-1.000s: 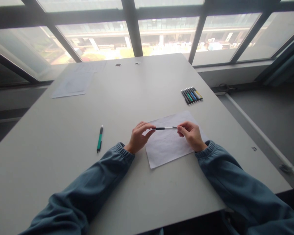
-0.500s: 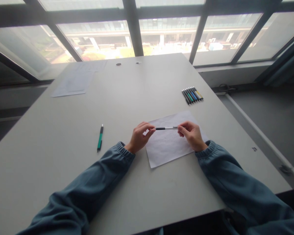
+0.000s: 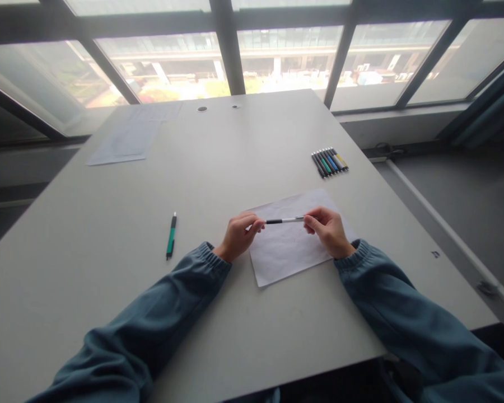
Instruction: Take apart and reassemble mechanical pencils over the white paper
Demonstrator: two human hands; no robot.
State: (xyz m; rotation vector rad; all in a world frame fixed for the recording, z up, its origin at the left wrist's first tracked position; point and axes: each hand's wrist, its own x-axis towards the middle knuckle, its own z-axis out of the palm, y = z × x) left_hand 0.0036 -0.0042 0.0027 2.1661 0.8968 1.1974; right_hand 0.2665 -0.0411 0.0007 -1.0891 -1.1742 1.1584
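1. Head view, far left: a stack of papers [image 3: 124, 143] lies flat near the back corner of the grey counter [image 3: 109, 235], close to the window [image 3: 168, 67].
2. Nearer the front, a green pen [image 3: 171, 236] lies alone on the bare counter, well apart from everything else, its tip pointing away towards the window.
3. Next comes the left hand [image 3: 239, 238], sleeve in blue-grey cloth, fingers curled and pinching the dark end of a thin pen [image 3: 284, 220].
4. That pen is held level and crosswise between both hands, just above a white sheet of paper [image 3: 292, 246] that lies slightly askew on the counter.
5. The right hand [image 3: 328, 230] grips the pen's lighter end, fingers closed around it, its wrist over the sheet's right edge.
6. Further back and to the right, a row of pens [image 3: 330, 162] lies side by side, touching one another, near the counter's right edge; black, green, blue and yellow barrels show among them.
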